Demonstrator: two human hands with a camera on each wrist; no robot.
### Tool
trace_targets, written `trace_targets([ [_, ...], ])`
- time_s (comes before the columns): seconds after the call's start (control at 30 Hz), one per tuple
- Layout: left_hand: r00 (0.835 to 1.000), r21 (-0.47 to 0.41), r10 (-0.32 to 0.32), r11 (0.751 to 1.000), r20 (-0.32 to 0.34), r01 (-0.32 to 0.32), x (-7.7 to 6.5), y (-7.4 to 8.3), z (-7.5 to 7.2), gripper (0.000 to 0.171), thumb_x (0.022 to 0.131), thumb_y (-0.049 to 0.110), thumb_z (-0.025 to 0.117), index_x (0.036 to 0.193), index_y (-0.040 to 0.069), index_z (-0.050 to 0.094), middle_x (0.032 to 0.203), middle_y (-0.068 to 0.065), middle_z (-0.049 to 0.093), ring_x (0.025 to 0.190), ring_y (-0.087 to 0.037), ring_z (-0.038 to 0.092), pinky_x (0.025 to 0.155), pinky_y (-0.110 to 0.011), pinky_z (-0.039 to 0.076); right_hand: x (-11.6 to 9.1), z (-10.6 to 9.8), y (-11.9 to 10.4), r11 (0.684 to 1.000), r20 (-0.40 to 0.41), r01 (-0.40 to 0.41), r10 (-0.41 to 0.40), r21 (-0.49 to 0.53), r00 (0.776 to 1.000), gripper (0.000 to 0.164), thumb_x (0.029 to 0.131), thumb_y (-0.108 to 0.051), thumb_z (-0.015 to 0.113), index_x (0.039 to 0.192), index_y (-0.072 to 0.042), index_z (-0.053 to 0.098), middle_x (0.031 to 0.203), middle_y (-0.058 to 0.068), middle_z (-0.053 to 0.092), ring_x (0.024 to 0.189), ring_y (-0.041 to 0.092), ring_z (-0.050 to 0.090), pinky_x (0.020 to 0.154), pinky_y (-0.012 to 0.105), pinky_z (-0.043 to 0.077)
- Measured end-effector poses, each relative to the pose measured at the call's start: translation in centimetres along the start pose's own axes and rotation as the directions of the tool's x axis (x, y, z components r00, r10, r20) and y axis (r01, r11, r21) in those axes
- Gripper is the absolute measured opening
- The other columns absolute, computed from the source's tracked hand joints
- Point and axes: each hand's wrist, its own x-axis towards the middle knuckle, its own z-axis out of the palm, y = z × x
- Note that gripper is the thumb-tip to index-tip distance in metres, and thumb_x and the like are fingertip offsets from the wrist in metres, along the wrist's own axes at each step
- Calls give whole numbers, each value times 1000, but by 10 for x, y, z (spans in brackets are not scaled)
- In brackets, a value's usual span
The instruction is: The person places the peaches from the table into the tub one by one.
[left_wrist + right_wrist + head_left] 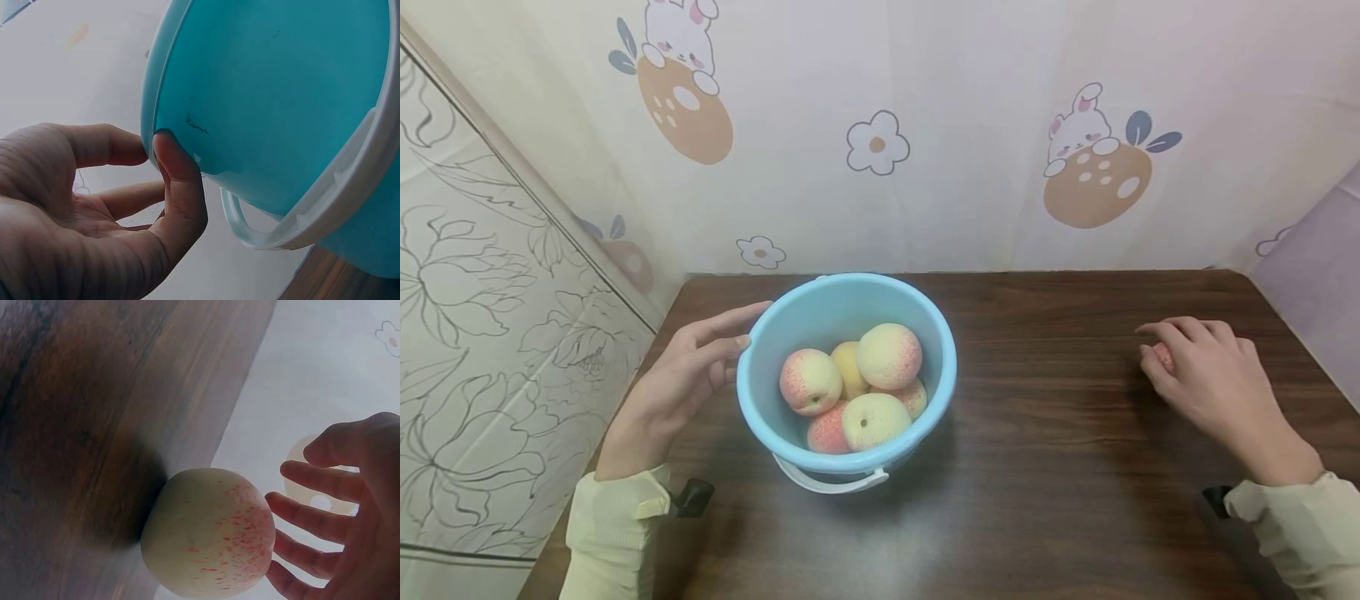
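Note:
A light blue bucket [947,367] stands left of the middle of a brown wooden table. Several peaches [811,382], cream with red speckles, lie in it, along with a yellower fruit [848,368]. My left hand [673,383] holds the bucket's rim on its left side, thumb and index finger at the lip in the left wrist view. Far to the right, my right hand [1217,379] hovers over a single peach [209,534] on the table. Its fingers are loosely bent with the fingertips right at the peach's surface, the thumb apart from it.
The bucket's white handle [827,483] hangs down at its front. Behind the table [1037,467] rises a pale curtain [970,125] printed with rabbits and flowers. A white panel with line-drawn flowers [475,333] borders the left side.

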Motion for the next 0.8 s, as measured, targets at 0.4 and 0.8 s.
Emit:
trace_targets([
  [0.4, 1000, 3, -2, 1000, -1, 2, 2, -1, -2, 48, 106, 5, 52, 154, 7, 50, 142, -6, 66, 104, -17, 77, 89, -36, 65, 5, 7, 15, 999, 37, -33, 33, -3, 999, 29, 104, -21, 54, 127, -6, 66, 131, 28, 60, 120, 57, 43, 87, 71, 34],
  [0.8, 1000, -6, -1, 1000, 15, 1, 1, -1, -2, 49, 106, 5, 52, 155, 8, 49, 144, -8, 65, 105, -16, 76, 88, -35, 65, 5, 13, 31, 997, 81, -71, 73, -28, 994, 31, 105, -23, 54, 124, -2, 66, 129, 32, 57, 117, 61, 41, 83, 75, 36],
])
